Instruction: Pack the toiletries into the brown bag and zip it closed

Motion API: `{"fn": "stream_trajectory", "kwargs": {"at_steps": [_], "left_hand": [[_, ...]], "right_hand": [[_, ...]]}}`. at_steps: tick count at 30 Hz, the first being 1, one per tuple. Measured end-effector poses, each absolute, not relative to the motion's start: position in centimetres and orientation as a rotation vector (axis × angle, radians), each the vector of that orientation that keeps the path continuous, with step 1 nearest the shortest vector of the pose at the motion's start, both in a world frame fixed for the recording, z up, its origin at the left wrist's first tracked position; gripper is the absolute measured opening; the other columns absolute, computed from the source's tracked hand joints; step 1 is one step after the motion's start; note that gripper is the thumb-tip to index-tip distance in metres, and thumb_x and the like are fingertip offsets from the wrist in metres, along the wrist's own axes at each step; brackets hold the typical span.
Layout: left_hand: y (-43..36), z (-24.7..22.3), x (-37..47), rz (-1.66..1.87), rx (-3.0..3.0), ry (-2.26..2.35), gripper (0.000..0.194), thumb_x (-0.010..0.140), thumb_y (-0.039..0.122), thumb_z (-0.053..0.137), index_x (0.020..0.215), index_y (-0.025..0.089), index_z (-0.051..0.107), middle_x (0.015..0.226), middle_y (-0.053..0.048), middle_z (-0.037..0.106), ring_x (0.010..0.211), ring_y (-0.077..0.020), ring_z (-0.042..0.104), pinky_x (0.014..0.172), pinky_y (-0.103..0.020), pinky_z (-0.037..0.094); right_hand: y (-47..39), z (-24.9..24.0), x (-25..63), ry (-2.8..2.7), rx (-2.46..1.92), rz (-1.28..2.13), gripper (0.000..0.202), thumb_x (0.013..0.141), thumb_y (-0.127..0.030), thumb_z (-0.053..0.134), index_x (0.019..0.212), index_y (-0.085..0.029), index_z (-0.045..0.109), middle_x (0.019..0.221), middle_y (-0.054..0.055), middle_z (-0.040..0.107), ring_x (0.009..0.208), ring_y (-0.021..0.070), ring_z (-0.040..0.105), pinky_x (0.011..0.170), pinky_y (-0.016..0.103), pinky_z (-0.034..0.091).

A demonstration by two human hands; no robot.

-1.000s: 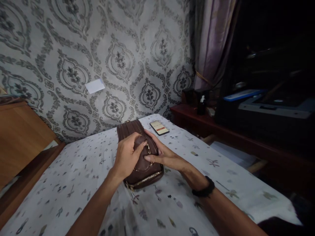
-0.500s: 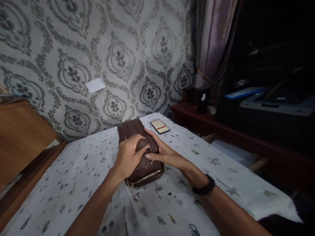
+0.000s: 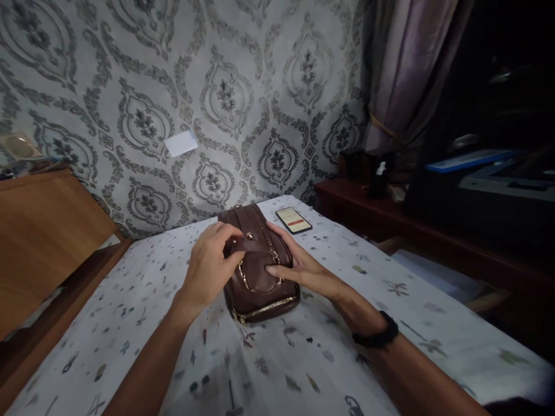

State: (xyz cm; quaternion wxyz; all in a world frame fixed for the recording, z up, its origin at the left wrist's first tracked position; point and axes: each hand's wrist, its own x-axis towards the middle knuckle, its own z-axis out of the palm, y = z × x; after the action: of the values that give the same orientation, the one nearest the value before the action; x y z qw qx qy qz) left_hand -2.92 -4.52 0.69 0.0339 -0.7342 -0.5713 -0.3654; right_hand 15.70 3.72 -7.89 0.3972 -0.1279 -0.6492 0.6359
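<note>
A brown leather bag [image 3: 260, 271] with gold zippers and a round metal stud lies on the patterned white cloth [image 3: 173, 254]. Over the bag's left side is my left hand [image 3: 212, 260], its thumb and fingers apart with a gap between them. My right hand [image 3: 299, 263] grips the bag's right side, thumb on top of the front pocket and fingers along the far edge. Just beyond the bag lies a phone [image 3: 293, 220] with its screen lit.
A wooden panel [image 3: 52, 231] stands at the left, against the patterned wall [image 3: 182, 75]. On the right are a dark red shelf [image 3: 347, 199] with a small bottle [image 3: 378, 180], an open drawer [image 3: 429, 274] and a purple curtain [image 3: 403, 75].
My left hand has moved left off the pocket and its fingers have opened, which uncovers the stud and zipper. My right hand stays on the bag. The view has shifted slightly.
</note>
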Motion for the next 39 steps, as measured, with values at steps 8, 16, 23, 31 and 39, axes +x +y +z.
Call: {"fn": "stream_trajectory", "kwargs": {"at_steps": [8, 16, 23, 31, 39], "left_hand": [[-5.6, -0.1, -3.5, -1.074, -2.232, -1.946, 0.021, 0.092, 0.025, 0.055, 0.071, 0.020, 0.051, 0.079, -0.001, 0.053, 0.081, -0.0193, 0.051, 0.066, -0.028, 0.035], [-6.1, -0.7, -3.5, -1.104, -2.292, -1.951, 0.022, 0.095, 0.030, 0.050, 0.077, 0.020, 0.056, 0.081, -0.003, 0.056, 0.083, -0.0210, 0.051, 0.073, -0.032, 0.038], [-6.9, -1.2, -2.8, -1.100, -2.260, -2.020, 0.026, 0.094, 0.029, 0.050, 0.069, 0.021, 0.045, 0.079, -0.002, 0.053, 0.081, -0.0207, 0.050, 0.066, -0.030, 0.034], [-7.1, -1.2, -2.9, -1.228, -2.316, -2.015, 0.022, 0.091, 0.030, 0.051, 0.071, 0.020, 0.050, 0.080, -0.003, 0.055, 0.082, -0.0199, 0.053, 0.066, -0.028, 0.037], [-6.9, -1.6, -3.2, -1.422, -2.314, -2.048, 0.021, 0.089, 0.034, 0.053, 0.075, 0.019, 0.056, 0.077, -0.002, 0.055, 0.077, -0.0181, 0.052, 0.064, -0.027, 0.038]], "right_hand": [[3.7, -8.0, 15.5, -1.657, -0.374, 1.552, 0.101, 0.077, -0.047, 0.080, 0.158, -0.031, 0.022, 0.163, 0.007, 0.035, 0.149, 0.0290, 0.035, 0.123, 0.049, 0.029], [3.6, -7.8, 15.5, -1.672, -0.385, 1.536, 0.097, 0.080, -0.045, 0.078, 0.158, -0.032, 0.022, 0.164, 0.006, 0.035, 0.148, 0.0277, 0.038, 0.123, 0.048, 0.031], [3.5, -7.7, 15.5, -1.647, -0.376, 1.562, 0.099, 0.079, -0.044, 0.079, 0.158, -0.029, 0.022, 0.164, 0.009, 0.033, 0.149, 0.0279, 0.036, 0.123, 0.047, 0.031], [3.5, -8.4, 15.6, -1.732, -0.409, 1.383, 0.096, 0.082, -0.047, 0.075, 0.158, -0.032, 0.019, 0.167, 0.007, 0.025, 0.152, 0.0268, 0.028, 0.125, 0.049, 0.025], [2.3, -11.5, 15.5, -1.905, -0.607, 0.828, 0.116, 0.064, -0.060, 0.085, 0.158, -0.032, 0.022, 0.166, 0.012, 0.019, 0.154, 0.0390, 0.014, 0.124, 0.063, 0.013]]}}
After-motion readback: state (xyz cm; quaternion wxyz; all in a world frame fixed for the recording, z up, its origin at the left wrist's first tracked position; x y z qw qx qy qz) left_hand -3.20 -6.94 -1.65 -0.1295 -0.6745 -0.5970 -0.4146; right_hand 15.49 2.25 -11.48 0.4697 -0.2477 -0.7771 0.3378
